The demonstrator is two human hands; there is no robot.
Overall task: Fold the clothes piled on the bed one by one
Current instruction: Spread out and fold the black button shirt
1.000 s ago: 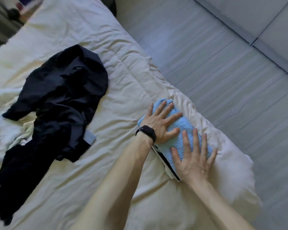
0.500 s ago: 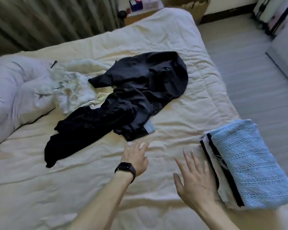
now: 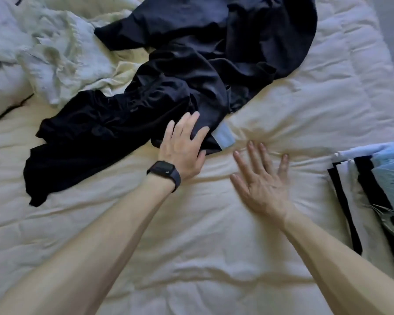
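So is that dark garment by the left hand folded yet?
Not folded: the dark garment lies crumpled and sprawled across the bed, the left hand resting on its near edge.

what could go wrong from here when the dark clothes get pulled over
1. The dark clothes lie tangled and overlap the pale crumpled clothes. A pull from the left hand, which touches their near edge, may drag several pieces at once.
2. The folded stack sits close by on the right. Spreading a garment there could knock it askew.
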